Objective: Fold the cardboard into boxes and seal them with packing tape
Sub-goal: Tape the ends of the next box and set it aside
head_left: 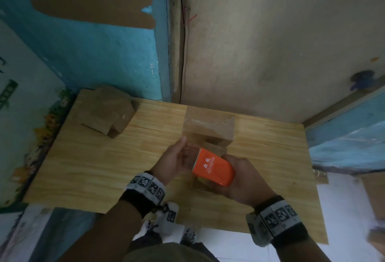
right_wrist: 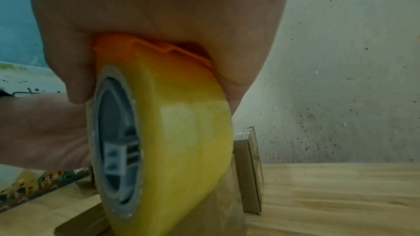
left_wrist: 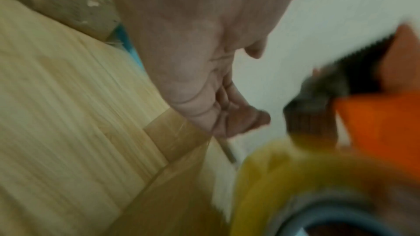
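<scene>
The right hand (head_left: 243, 180) grips the dispenser (head_left: 212, 167) to run tape. The left hand (head_left: 177, 158) pinches the tape end (left_wrist: 227, 148), keeping it taut near the box (head_left: 208, 128).

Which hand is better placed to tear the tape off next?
Probably the right hand: it grips the orange tape dispenser, serrated edge at the strip. The left hand pinches the clear tape.

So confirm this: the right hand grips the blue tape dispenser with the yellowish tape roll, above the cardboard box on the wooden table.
Wrong colour only. The right hand grips an orange tape dispenser, as the head view shows; its yellowish tape roll is above the cardboard box on the wooden table.
</scene>
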### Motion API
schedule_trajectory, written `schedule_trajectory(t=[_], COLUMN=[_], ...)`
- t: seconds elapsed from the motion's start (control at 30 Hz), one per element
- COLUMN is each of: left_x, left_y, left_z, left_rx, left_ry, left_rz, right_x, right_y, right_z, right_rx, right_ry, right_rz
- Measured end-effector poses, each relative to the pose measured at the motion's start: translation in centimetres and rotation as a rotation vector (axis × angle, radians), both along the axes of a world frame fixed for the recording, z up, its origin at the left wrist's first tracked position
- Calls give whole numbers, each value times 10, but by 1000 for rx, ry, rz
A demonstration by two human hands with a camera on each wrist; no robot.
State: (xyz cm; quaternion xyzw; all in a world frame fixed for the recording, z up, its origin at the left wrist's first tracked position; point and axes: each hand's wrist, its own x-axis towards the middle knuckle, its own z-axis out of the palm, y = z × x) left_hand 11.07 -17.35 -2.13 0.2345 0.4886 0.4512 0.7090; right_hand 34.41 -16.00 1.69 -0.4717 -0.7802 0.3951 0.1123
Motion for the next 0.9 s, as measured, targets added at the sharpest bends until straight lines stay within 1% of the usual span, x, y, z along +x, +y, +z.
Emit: schedule_trajectory(t=[0.03,0.13,0.27,0.4,0.53,0.7,0.9], left_x=[-8,-28,-32,-32,-36,-38,-34], left_y=[-3,-13,-18,-17,-13,-6,-7], left_z=[5,12,18,24,34,49,48], left_rx=[-19,39,74,21,-30,-45,-39], left_ry=[-57,-91,-25,119,100,137,184], left_rz=[-23,-153,-206,-187,-157,-141,-142], right_x=[-1,1,4,9,13,14,7], right_y=[1,1,-1,0,6,8,5], right_z=[-1,-2,0,3,15,29,19], right_rx=[-2,-19,-36,-51,-77,-83,-179], right_ry=[7,21,52,7,-68,-54,25], right_rz=[4,13,-1,3,2,-11,-65])
